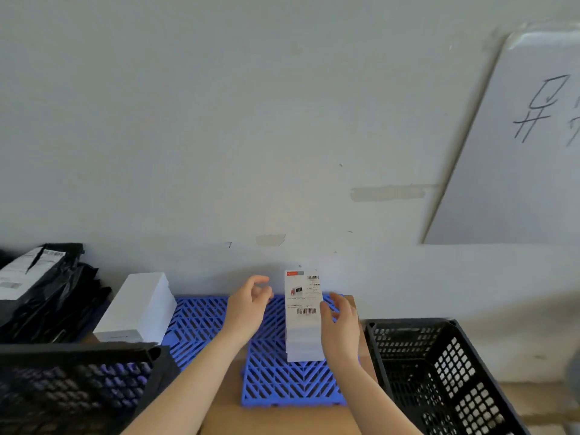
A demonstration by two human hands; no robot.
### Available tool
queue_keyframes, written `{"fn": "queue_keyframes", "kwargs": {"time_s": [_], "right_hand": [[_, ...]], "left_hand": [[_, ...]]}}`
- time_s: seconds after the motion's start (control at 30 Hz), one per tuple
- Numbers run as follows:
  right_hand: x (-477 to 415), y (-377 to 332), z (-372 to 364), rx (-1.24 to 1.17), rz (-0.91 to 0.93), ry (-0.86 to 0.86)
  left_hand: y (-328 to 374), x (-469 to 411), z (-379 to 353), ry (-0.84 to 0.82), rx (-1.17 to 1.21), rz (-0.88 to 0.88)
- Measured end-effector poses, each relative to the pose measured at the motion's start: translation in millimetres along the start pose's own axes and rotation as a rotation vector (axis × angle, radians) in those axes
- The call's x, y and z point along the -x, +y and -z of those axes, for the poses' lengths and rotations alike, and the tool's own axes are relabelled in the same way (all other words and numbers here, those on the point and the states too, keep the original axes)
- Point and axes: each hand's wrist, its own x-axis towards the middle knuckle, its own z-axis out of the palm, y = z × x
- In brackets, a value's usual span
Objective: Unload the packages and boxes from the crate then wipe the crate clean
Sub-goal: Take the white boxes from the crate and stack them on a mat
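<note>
- Pale grey wall is seen across the background, and a whiteboard with handwritten marks is leaned against it at the right.
- Blue lattice mats are laid on a brown surface below the wall.
- A stack of white boxes is stood on the mats at the centre, with a barcode label shown on its top face.
- The right hand is placed against the right side of this stack; its fingers are loosely bent and slightly spread, and the thumb is laid near the label's edge.
- The left hand is held just left of the stack, apart from it, with fingers loosely curled around nothing.
- A black mesh crate is set at the right of the mats; nothing is seen inside it.
- A second black crate is seen blurred at the lower left.
- Another pile of white boxes and black packages are placed at the left, against the wall.
</note>
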Motion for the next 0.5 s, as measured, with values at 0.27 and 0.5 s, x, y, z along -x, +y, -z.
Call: {"fn": "queue_keyframes", "kwargs": {"time_s": [0.27,0.5], "right_hand": [[124,-55,-22,-0.028,0.062,0.042],[223,-98,-49,0.006,0.145,-0.007]], "left_hand": [[4,77,97,-0.096,0.008,-0.160],[-14,149,196,-0.046,0.059,-0.208]]}}
